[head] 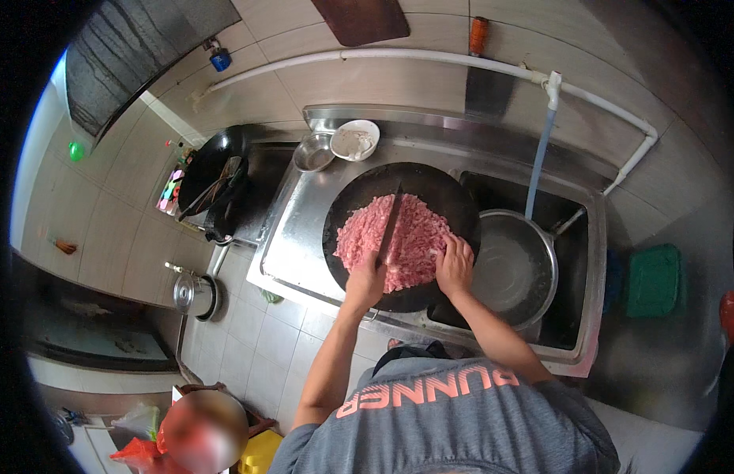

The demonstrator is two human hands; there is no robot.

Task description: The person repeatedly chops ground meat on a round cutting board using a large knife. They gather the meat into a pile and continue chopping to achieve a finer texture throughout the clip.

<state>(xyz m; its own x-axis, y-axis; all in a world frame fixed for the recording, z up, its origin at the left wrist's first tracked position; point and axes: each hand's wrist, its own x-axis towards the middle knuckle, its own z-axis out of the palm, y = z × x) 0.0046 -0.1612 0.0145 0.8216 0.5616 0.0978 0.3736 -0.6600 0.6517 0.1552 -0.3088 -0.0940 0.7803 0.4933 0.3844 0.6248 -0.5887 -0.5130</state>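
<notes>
Pink minced meat (420,231) lies spread over a round dark chopping board (423,178) on the stainless steel counter. A knife (392,222) stands edge down in the middle of the meat, its blade seen from above and pointing away from me. My left hand (366,285) is closed round the knife's handle at the near side of the board. At the right edge of the meat rests my right hand (454,265), its fingers bent against the mince; whether it pinches any meat is hidden.
Right of the board, a large round metal basin (509,269) sits in the sink (571,296) beneath a blue hose (540,163). A steel bowl (314,153) and a white bowl (354,140) stand behind the board. A black wok (216,160) is on the left.
</notes>
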